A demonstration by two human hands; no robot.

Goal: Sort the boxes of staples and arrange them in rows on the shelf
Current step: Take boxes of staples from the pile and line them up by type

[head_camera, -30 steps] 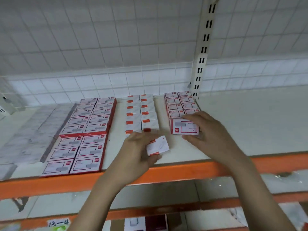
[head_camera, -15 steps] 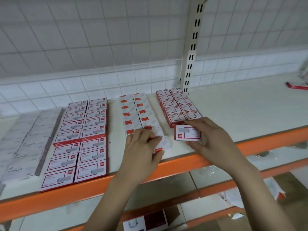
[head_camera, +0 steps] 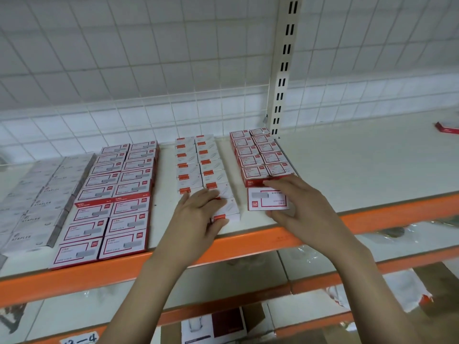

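Filling the rows toward the shelf's [head_camera: 323, 170] front edge: left hand [head_camera: 198, 219] presses a small white orange-tabbed box [head_camera: 227, 212], right hand's [head_camera: 303, 207] fingers pinch a red-bordered white box [head_camera: 267, 199]; one red box [head_camera: 447, 127] lies unsorted far right.

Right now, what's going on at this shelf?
A person is lining up small boxes on the cream shelf with the orange front edge. The left hand rests on the white box with an orange tab at the front of the middle rows. The right hand pinches the red-bordered white box in front of the right-hand red rows, not yet flush.
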